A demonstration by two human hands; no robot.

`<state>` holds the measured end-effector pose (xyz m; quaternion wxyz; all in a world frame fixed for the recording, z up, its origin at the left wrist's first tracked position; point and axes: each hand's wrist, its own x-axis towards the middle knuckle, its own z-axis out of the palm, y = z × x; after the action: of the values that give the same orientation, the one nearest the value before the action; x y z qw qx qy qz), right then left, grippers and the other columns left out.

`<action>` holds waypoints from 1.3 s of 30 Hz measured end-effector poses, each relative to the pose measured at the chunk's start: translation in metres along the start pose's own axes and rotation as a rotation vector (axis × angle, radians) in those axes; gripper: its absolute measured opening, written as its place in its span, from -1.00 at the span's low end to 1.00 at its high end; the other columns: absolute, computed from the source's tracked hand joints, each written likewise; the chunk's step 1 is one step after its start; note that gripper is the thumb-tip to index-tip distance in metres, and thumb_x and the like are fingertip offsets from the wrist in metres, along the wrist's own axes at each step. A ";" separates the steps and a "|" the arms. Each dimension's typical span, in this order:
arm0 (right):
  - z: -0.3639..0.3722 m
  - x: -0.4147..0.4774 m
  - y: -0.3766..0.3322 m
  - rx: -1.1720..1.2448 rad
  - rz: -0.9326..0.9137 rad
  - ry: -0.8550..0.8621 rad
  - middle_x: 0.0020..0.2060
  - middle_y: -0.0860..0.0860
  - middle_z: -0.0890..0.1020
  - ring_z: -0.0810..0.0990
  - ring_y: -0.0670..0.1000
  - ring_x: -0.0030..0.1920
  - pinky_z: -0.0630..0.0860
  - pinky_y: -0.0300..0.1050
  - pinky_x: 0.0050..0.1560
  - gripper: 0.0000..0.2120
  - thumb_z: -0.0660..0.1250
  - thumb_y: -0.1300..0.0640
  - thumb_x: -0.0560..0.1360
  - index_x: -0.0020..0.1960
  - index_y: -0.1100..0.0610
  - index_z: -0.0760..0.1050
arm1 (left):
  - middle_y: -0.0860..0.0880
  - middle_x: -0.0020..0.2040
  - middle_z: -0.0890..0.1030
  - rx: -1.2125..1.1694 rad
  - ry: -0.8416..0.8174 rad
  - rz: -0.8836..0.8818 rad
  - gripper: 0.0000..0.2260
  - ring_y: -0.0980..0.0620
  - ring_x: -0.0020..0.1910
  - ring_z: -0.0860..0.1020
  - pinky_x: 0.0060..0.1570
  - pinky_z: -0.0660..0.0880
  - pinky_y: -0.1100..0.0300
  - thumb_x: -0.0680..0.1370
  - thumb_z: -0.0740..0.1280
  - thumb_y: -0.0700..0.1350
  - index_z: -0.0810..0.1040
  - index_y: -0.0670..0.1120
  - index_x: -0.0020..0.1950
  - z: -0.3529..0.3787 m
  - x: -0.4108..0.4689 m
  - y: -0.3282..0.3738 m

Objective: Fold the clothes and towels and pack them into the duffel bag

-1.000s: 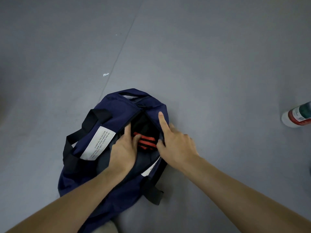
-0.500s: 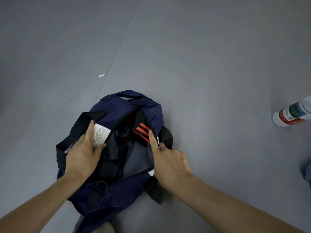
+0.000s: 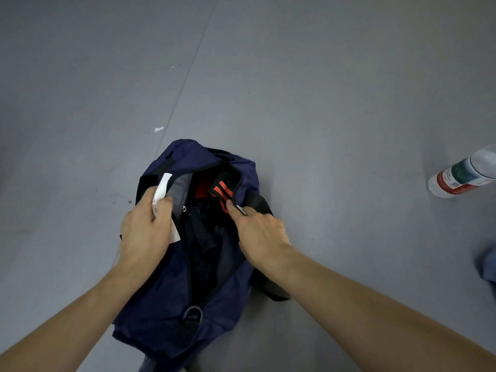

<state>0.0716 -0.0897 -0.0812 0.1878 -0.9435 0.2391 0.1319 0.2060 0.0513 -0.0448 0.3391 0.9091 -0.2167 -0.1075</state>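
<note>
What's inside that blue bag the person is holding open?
Inside the navy duffel bag, dark clothing fills the opening, one piece with orange-red stripes. The left hand and right hand hold the edges apart. Anything deeper is covered by that clothing.

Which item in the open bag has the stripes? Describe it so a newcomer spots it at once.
Start at the navy duffel bag lying on the grey floor between the two hands. Look into its open mouth, at the far right side just beyond the right hand. There lies a black garment with orange-red stripes, the only striped piece among otherwise plain dark clothing.
</note>
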 end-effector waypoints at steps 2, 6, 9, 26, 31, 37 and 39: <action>-0.005 0.007 0.000 0.012 0.014 0.009 0.30 0.10 0.47 0.61 0.25 0.06 0.50 0.06 -0.11 -0.22 0.21 0.29 0.55 0.63 -0.04 -0.09 | 0.00 -0.04 0.62 0.053 0.004 0.061 -0.88 -0.08 -0.03 0.58 -0.06 0.49 0.00 0.62 0.22 -0.06 0.49 0.09 0.13 0.006 0.002 0.009; -0.009 0.008 0.002 0.059 0.047 0.012 0.27 0.06 0.47 0.61 0.26 0.05 0.47 0.06 -0.15 -0.24 0.21 0.28 0.52 0.62 -0.03 -0.03 | -0.17 0.59 0.24 0.480 -0.027 0.675 -0.33 -0.18 0.56 0.22 0.48 0.28 -0.11 0.47 0.29 -0.32 0.26 -0.11 0.59 0.044 0.009 0.008; -0.004 0.003 0.005 0.078 0.031 0.021 0.26 0.04 0.48 0.62 0.24 0.03 0.57 0.09 -0.07 -0.33 0.23 0.23 0.55 0.59 0.00 0.07 | -0.11 0.53 0.38 0.452 -0.226 0.725 -0.31 -0.07 0.50 0.37 0.44 0.35 0.11 0.41 0.36 -0.42 0.35 -0.17 0.54 0.073 0.008 -0.002; -0.022 -0.009 0.035 0.315 0.161 0.122 0.37 0.08 0.50 0.58 0.25 0.07 0.44 -0.01 0.04 -0.14 0.21 0.34 0.52 0.63 -0.08 -0.18 | -0.02 0.63 -0.29 0.550 -0.648 0.264 -0.28 0.00 0.63 -0.14 0.58 -0.12 0.14 0.68 0.14 0.10 -0.26 -0.10 0.63 0.118 0.043 -0.015; -0.032 -0.005 0.056 0.283 0.180 0.158 0.38 0.04 0.48 0.58 0.24 -0.06 0.45 0.01 -0.04 -0.16 0.15 0.34 0.52 0.62 -0.14 -0.16 | 0.05 0.64 -0.27 0.412 -0.620 0.193 -0.29 -0.03 0.62 0.06 0.55 0.05 0.14 0.67 0.17 0.11 -0.21 -0.02 0.65 0.124 0.045 -0.003; -0.022 -0.012 0.057 0.516 0.023 -0.006 0.61 -0.06 0.11 0.29 0.09 0.51 0.29 -0.03 0.44 -0.38 0.19 0.01 0.66 0.60 -0.25 -0.05 | -0.09 0.66 -0.11 0.444 -0.475 0.298 -0.38 -0.11 0.61 0.07 0.57 0.06 0.08 0.69 0.12 0.09 -0.07 -0.10 0.65 0.112 0.021 0.007; -0.037 -0.027 0.060 0.569 0.019 0.028 0.56 -0.08 0.25 0.31 0.03 0.49 0.25 -0.14 0.42 -0.43 0.21 -0.06 0.65 0.58 -0.28 0.07 | -0.06 0.66 -0.11 0.408 -0.497 0.257 -0.40 -0.08 0.62 0.00 0.58 -0.01 0.09 0.71 0.08 0.09 -0.07 -0.09 0.65 0.101 0.009 0.020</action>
<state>0.0250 -0.1435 -0.0563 0.4403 -0.8524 0.2778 0.0481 0.1727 -0.0236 -0.1076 0.0977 0.8695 -0.4225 -0.2367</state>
